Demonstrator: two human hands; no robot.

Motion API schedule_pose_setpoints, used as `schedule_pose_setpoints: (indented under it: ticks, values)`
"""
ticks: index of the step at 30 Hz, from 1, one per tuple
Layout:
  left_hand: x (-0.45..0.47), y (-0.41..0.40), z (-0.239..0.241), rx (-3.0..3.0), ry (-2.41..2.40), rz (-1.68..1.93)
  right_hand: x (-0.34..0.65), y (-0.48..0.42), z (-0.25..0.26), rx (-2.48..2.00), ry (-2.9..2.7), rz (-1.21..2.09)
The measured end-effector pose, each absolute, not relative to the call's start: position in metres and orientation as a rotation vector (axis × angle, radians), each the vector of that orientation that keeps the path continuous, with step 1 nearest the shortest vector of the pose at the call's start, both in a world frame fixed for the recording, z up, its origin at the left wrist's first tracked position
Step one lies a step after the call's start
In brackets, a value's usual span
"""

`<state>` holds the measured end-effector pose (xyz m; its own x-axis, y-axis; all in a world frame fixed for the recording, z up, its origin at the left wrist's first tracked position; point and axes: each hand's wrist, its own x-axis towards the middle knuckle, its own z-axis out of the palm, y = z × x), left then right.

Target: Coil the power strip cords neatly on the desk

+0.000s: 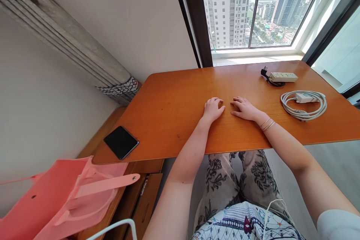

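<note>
My left hand (213, 109) rests on the brown wooden table (174, 108), with its fingers lightly bent and the thumb apart. A short gap separates it from my right hand (245, 109), which lies palm down with the fingers spread. Neither hand holds anything. To the right of my right hand lies a coiled pale cable (320, 109) with a white block (306, 98) inside its loops. Behind the coil sits a cream power strip (283, 77), its black cord and plug (264, 71) at its left end.
A black-screened tablet or phone (121, 142) lies at the table's left front corner. Below that corner a pink bag (70, 195) hangs or stands beside wooden drawers (147, 202). A window (253, 18) is behind the table, and a gathered curtain (84, 52) hangs at the left.
</note>
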<state>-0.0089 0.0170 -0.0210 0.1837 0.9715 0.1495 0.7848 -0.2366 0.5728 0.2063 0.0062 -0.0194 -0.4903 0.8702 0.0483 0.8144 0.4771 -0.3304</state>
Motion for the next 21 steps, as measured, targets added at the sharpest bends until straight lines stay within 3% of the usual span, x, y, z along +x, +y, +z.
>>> schedule_pose_setpoints:
  ticks: [21]
  values:
    - [-0.0074,0.0135,-0.0152,2.154,1.707,0.554,0.2017,0.0030,-0.0154,-1.508,-2.524,0.412]
